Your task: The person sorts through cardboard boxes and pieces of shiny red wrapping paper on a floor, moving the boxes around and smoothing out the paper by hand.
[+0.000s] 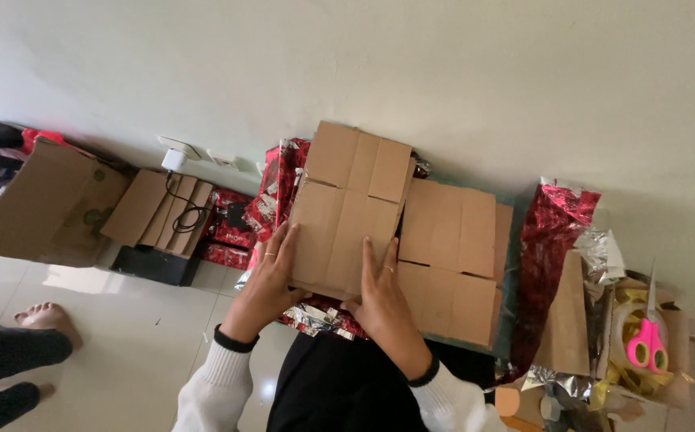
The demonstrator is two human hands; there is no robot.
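White wall fills the far half of the view; pale tiled floor [147, 328] runs along the near left.

Large open cardboard carton [43, 204] stands at far left on the floor, flaps raised. To its right, a smaller folded carton [151, 210] with a black cable lying over it, beside red foil-wrapped parcels [231, 228].

Centre: a flattened cardboard box [351, 208], creased into panels, held tilted above a stack. Just right of it and partly under its edge lies a second flattened cardboard sheet [451, 260] on a dark green surface [510, 264]. Red metallic wrapping paper [551, 240] stands crumpled right of that sheet; more red foil shows under the held box.

Left hand [270, 276] grasps the near left edge of the flattened cardboard box, fingers spread up its face, ring visible. Right hand [379, 292] presses flat on its near right part, thumb at the edge, ring visible. Both sleeves white with dark cuffs.

Far right: pink-handled scissors [646, 342] rest on gold ribbon in a small box.

Near left: another person's bare foot [47, 318] on the floor.
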